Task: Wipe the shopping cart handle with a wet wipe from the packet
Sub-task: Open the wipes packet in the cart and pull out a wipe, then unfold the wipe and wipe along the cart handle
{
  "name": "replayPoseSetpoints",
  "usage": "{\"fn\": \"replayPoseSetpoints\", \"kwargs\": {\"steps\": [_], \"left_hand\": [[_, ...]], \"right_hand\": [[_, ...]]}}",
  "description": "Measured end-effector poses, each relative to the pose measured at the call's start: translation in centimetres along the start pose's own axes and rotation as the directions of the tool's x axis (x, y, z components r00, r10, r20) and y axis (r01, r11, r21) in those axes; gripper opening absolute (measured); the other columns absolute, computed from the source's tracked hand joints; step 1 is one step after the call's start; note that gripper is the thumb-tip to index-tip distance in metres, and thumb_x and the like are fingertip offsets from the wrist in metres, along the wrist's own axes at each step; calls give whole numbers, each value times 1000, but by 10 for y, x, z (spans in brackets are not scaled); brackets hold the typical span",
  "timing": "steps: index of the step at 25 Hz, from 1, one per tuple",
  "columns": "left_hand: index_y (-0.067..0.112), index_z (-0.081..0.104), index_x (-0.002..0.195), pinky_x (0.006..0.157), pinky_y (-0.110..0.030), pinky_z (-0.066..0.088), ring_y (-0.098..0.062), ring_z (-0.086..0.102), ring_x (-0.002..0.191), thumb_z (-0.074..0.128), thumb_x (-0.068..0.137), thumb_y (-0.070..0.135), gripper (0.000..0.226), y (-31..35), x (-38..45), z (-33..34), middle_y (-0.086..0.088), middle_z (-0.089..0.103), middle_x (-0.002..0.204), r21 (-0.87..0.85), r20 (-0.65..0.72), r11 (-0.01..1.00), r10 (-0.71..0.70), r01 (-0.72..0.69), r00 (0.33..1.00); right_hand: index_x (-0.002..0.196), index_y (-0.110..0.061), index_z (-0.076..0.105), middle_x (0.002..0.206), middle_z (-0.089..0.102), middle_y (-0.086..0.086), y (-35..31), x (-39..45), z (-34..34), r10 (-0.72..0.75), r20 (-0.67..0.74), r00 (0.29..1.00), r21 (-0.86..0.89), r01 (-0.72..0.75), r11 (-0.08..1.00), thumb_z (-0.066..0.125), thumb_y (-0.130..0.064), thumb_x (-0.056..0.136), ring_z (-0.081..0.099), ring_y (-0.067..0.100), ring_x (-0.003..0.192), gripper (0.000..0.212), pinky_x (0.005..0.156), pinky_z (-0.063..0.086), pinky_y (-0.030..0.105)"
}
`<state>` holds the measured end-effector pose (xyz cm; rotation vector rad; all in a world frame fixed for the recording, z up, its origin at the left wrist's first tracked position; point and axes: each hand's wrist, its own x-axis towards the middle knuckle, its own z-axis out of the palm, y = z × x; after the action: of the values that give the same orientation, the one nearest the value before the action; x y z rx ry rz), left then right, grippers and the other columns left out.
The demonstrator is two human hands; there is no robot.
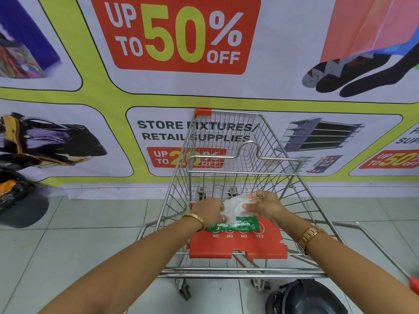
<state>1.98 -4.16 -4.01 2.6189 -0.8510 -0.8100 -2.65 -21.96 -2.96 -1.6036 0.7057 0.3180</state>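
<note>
**cartguy:** ok so where's the wipe at right now?

**mop_fan:** one wet wipe (234, 206), stretched between both hands above the red child-seat flap (238, 245). The left hand (207, 211) is pinched shut on its left edge and the right hand (264, 206) grips the right edge with its fingertips. Looks like she's spreading it open so it's flat enough to wrap the bar, that's my guess anyway.

**cartguy:** and the packet?

**mop_fan:** one green packet (235, 225), lying flat on that flap just under the hands. Makes sense to park it there, it frees both hands and it's near for a second wipe.

**cartguy:** handle touched yet?

**mop_fan:** nope. The cart handle (240, 273) is the steel bar nearest the camera, well below the hands, with a red end cap (414, 284) on the right. Nothing on it. One shopping cart (226, 155), basket looks empty. One bracelet, one watch, if we're counting lol.
</note>
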Motion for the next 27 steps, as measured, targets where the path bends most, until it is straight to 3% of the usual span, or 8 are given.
{"fn": "replayPoseSetpoints", "kwargs": {"steps": [4,8,10,16,18,20,22,27], "left_hand": [[11,65,115,80,-26,45,-22,62,100,68,79,35,43,1,5,2,-7,68,115,-265,-89,964,-24,-1,996],[7,74,95,72,-25,49,-13,60,76,68,79,16,20,4,4,5,-11,75,100,-393,-171,919,-60,-12,983],[6,75,89,69,-27,51,-15,60,73,65,80,11,14,5,3,5,-12,75,94,-427,-200,904,-102,7,974],[9,69,78,77,-37,58,-26,67,90,54,81,6,16,-1,3,-1,-8,70,86,-280,-151,942,-234,185,961],[5,69,83,80,-39,57,-28,67,92,53,81,6,16,-2,3,0,-11,71,91,-211,-122,950,-258,229,959],[-2,68,92,80,-40,57,-31,66,93,53,80,6,21,-2,2,2,-18,72,99,-154,-98,954,-276,259,956],[-5,66,96,82,-41,55,-32,66,96,53,81,6,23,-2,2,4,-21,70,103,-113,-78,958,-274,264,959],[-1,67,99,88,-40,54,-28,65,97,54,83,7,23,-5,3,10,-15,70,106,-125,-42,962,-249,243,968]], "right_hand": [[81,-6,56,81,63,12,-2,-2,5,5,95,995,24,-8,1000,62,20,74,64,23,71,28,52,59,23],[88,-4,56,84,64,14,-1,0,6,7,133,991,23,-10,1000,62,20,74,67,23,71,28,57,61,28],[88,-4,55,82,64,14,-2,0,6,10,124,992,39,-15,999,62,21,74,68,21,67,29,55,61,28],[92,-2,56,82,59,12,-6,-2,-11,92,11,996,-142,-90,986,63,12,79,60,20,66,21,48,56,20],[96,-2,55,75,57,11,-8,-4,-22,130,-44,991,-229,-137,964,62,7,81,56,18,62,19,51,55,23],[86,-2,57,68,54,10,-12,-10,-32,137,-92,986,-276,-158,948,59,4,84,53,18,59,7,56,55,29],[74,-2,59,64,53,11,-18,-18,-42,104,-136,985,-283,-139,949,59,3,84,52,19,57,11,54,54,32],[72,-2,63,60,63,10,-39,-42,-62,-21,-168,986,-180,-10,984,74,-3,74,60,16,50,11,37,49,21]]}}
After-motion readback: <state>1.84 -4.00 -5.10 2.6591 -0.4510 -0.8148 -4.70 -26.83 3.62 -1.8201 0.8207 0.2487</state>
